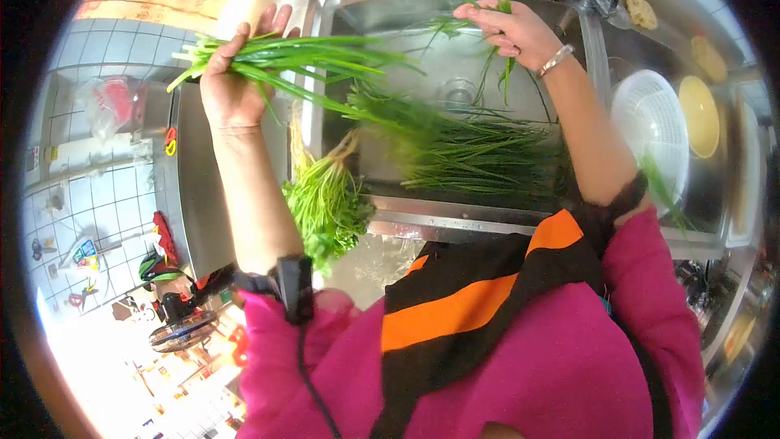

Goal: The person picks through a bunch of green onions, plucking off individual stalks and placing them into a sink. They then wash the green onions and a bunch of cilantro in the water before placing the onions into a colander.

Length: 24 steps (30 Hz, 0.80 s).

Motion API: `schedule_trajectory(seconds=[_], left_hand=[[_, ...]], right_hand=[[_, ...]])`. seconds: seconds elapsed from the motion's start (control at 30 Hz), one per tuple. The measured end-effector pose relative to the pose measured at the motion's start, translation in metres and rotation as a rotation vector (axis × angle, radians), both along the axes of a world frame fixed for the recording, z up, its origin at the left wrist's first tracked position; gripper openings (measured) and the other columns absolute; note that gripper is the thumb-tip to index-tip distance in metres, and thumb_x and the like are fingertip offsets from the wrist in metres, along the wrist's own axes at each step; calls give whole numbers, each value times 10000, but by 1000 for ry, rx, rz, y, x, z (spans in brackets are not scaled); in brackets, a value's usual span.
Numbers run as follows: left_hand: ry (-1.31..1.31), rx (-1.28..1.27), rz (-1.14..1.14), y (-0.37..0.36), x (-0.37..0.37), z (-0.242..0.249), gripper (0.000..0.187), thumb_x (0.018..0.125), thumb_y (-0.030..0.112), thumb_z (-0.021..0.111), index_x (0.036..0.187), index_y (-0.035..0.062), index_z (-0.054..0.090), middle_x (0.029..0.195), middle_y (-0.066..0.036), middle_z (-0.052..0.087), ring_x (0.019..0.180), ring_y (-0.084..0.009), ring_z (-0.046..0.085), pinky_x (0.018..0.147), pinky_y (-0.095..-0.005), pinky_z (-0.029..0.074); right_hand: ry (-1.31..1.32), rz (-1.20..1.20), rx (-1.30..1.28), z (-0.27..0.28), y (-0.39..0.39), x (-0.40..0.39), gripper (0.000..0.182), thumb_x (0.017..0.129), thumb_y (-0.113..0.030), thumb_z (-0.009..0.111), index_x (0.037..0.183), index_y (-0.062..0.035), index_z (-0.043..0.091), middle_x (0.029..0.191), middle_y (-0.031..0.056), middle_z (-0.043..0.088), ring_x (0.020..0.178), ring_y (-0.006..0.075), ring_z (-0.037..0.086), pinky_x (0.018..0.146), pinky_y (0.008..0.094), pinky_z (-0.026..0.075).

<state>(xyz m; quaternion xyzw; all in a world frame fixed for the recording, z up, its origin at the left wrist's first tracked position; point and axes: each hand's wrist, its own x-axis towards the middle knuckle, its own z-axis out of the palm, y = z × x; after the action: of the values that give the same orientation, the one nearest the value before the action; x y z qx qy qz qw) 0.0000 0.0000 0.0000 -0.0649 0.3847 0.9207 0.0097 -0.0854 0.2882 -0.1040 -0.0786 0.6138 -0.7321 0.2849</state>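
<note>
Both hands hold green chives over the steel sink (pixel 382 12).
Left hand (pixel 231 85) grips a full bunch (pixel 301 61); right hand (pixel 512 28) pinches a few stalks (pixel 496 61); loose blades could slide from the bunch's drooping end, upper centre.

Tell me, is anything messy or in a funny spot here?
A little. A leafy bunch of greens hangs over the front edge of the sink, roots up, not lying flat. The left hand holds a bundle of chives; the right hand pinches a few stray blades. Nothing looks spilled or broken.
</note>
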Motion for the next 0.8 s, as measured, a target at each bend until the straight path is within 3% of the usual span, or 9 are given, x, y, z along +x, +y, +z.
schedule_trajectory(seconds=[0.07, 0.1, 0.17, 0.2, 0.3, 0.43, 0.63, 0.67, 0.8], left_hand=[[-17, 14, 134, 10, -1, 7, 232, 743, 59, 446, 961, -22, 433, 808, -86, 534, 1012, -238, 427, 957, -443, 191], [16, -14, 129, 2, -3, 14, 232, 743, 59, 446, 961, -22, 433, 808, -86, 534, 1012, -238, 427, 957, -443, 191], [207, 160, -267, -10, -8, 7, 141, 761, 40, 407, 891, -6, 436, 593, 2, 405, 688, -135, 457, 908, -395, 284], [152, 193, -193, -2, -7, 7, 98, 769, 34, 390, 854, 7, 431, 538, 27, 294, 536, -102, 349, 795, -336, 362], [134, 270, -253, -3, -10, 3, 98, 769, 41, 389, 850, 8, 435, 523, 26, 298, 518, -93, 345, 708, -296, 372], [108, 301, -243, -21, -11, -7, 125, 759, 46, 394, 849, -12, 457, 519, 33, 299, 506, -101, 348, 713, -336, 393], [83, 169, -51, -54, 3, -17, 124, 752, 42, 391, 843, -11, 457, 518, 31, 291, 503, -104, 343, 695, -322, 398], [61, 121, 20, -55, 7, -17, 95, 741, 28, 412, 823, -4, 450, 499, 29, 278, 478, -90, 329, 663, -272, 386], [31, 130, 38, -65, 11, -25, 104, 751, 38, 403, 817, -4, 472, 516, 29, 279, 491, -107, 331, 682, -319, 404]], right_hand=[[30, 133, 107, 4, -4, -3, 267, 754, -258, 532, 964, -96, 554, 649, -72, 409, 409, 4, 224, 326, 149, 140], [62, 126, 80, 11, -17, -5, 267, 754, -258, 532, 964, -96, 554, 649, -72, 409, 409, 4, 224, 326, 149, 140], [98, 121, 69, 14, -30, 3, 244, 758, -230, 520, 944, -79, 560, 704, -55, 470, 414, 1, 223, 327, 145, 144], [110, 99, -82, 0, -35, -3, 221, 713, -227, 568, 855, -57, 564, 779, 8, 554, 387, 8, 251, 323, 152, 171], [107, 314, -137, 8, -57, 12, 202, 741, -183, 509, 871, -33, 542, 847, 56, 566, 375, 7, 266, 291, 152, 183], [-321, 868, -158, -4, -65, 41, 228, 788, -156, 429, 921, 17, 491, 911, 126, 534, 364, -11, 282, 242, 129, 200], [-378, 862, -139, 5, -46, 66, 205, 787, -147, 445, 911, 9, 493, 897, 130, 538, 372, -9, 252, 256, 128, 185], [-379, 810, -112, 5, -45, 69, 245, 761, -141, 475, 932, 34, 491, 862, 136, 558, 357, 1, 254, 255, 139, 186], [-306, 782, -46, 13, -45, 79, 242, 765, -175, 493, 904, 22, 513, 777, 92, 569, 368, 15, 273, 283, 155, 200]])
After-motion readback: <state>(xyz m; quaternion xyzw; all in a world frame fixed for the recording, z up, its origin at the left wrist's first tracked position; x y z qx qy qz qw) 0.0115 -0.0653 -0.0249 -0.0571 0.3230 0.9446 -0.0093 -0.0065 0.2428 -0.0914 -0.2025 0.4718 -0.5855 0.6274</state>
